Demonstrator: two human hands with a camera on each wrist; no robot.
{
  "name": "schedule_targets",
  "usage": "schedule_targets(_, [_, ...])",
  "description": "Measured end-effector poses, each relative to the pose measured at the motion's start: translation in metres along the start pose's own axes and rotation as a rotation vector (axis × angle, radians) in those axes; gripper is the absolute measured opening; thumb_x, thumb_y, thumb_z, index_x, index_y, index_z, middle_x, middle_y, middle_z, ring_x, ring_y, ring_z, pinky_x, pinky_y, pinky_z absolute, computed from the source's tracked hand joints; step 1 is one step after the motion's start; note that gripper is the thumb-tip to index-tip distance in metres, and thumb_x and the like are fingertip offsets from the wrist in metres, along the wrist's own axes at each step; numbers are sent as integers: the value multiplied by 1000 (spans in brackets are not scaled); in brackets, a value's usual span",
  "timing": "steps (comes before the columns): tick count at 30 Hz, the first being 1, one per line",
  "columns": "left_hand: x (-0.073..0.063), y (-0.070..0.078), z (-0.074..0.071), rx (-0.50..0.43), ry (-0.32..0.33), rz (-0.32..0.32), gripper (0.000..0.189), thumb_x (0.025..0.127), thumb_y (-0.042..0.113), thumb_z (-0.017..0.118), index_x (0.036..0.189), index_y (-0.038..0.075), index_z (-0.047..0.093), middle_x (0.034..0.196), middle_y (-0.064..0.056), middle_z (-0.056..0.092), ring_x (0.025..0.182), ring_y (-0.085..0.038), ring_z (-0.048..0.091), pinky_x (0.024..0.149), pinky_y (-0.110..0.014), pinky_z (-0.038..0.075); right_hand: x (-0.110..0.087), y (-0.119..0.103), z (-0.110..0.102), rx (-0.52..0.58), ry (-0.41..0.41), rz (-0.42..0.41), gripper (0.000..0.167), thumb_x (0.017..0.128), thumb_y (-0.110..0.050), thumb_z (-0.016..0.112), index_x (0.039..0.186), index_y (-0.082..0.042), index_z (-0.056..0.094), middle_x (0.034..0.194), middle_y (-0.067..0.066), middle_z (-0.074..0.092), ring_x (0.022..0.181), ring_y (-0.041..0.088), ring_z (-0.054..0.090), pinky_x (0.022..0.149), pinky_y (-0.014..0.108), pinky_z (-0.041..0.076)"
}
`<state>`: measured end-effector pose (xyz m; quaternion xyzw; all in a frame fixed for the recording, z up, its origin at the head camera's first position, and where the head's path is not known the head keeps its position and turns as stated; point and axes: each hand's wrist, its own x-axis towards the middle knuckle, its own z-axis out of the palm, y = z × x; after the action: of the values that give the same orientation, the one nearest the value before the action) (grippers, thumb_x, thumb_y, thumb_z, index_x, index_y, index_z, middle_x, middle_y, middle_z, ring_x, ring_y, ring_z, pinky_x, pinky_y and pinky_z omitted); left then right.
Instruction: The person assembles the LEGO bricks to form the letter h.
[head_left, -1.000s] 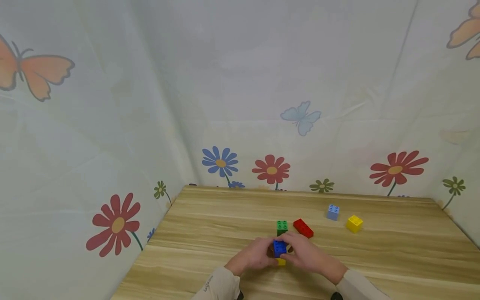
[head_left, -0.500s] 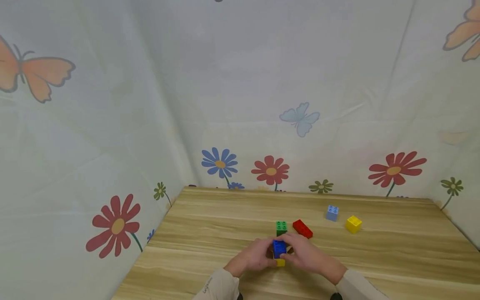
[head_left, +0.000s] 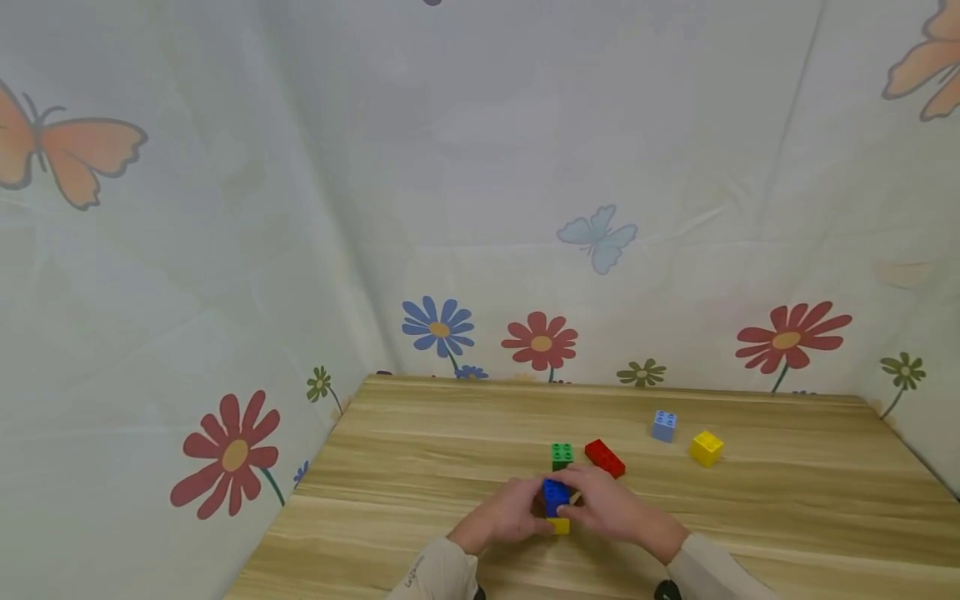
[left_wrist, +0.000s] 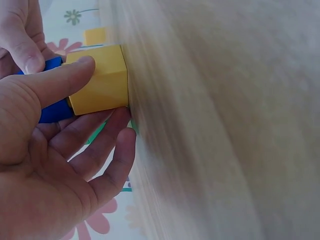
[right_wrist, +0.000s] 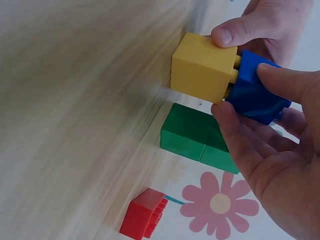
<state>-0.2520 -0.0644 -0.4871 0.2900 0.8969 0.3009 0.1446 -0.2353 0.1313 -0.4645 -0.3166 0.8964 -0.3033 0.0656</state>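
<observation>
A blue toy brick (head_left: pixel 556 497) sits over a yellow brick (head_left: pixel 558 526) that stands on the table. In the right wrist view, the yellow brick's studs show in a gap below the slightly tilted blue brick (right_wrist: pixel 255 90). My left hand (head_left: pixel 516 510) pinches the yellow brick (left_wrist: pixel 100 82), thumb on its near face. With thumb and fingers, my right hand (head_left: pixel 611 504) grips the blue brick from the right. Just behind the hands stand two stacked green bricks (right_wrist: pixel 187 132), partly hidden in the head view.
A red brick (head_left: pixel 604 458) lies right of the green stack. Farther back to the right are a light blue brick (head_left: pixel 664 426) and another yellow brick (head_left: pixel 707 448). The wooden table (head_left: pixel 420 433) ends at a flower-printed curtain (head_left: pixel 480 167).
The blue brick has shifted slightly left and its tilt has changed a little. Both hands keep nearly the same place and hold.
</observation>
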Motion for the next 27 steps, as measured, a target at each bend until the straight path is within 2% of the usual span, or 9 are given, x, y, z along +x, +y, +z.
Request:
schedule_targets(10, [0, 2, -1, -19, -1, -5, 49, 80, 19, 77, 124, 13, 56, 109, 6, 64, 96, -3, 58, 86, -26, 46, 0, -1, -6, -19, -21, -30, 45, 91, -24, 65, 131, -6, 54, 121, 5, 57, 103, 18, 55, 88, 38, 48])
schedule_targets(14, [1, 3, 1, -2, 18, 11, 50, 79, 20, 78, 123, 13, 57, 106, 8, 64, 94, -2, 57, 86, -25, 46, -2, -1, -8, -31, -35, -13, 45, 90, -25, 66, 130, -9, 55, 119, 4, 58, 100, 16, 54, 87, 36, 49])
schedule_targets(20, [2, 4, 3, -7, 26, 20, 50, 78, 20, 79, 123, 16, 58, 107, 10, 64, 96, -1, 57, 88, -25, 45, -4, 2, -9, -1, -51, 6, 46, 88, -26, 68, 130, -10, 56, 118, 2, 57, 94, 14, 55, 81, 29, 50])
schedule_targets(27, [4, 6, 6, -8, 26, 14, 49, 79, 22, 78, 124, 18, 57, 110, 11, 63, 97, -1, 56, 87, -25, 45, -7, 5, -10, 24, -56, -3, 45, 89, -27, 66, 130, -12, 56, 120, 3, 55, 95, 15, 54, 82, 31, 50])
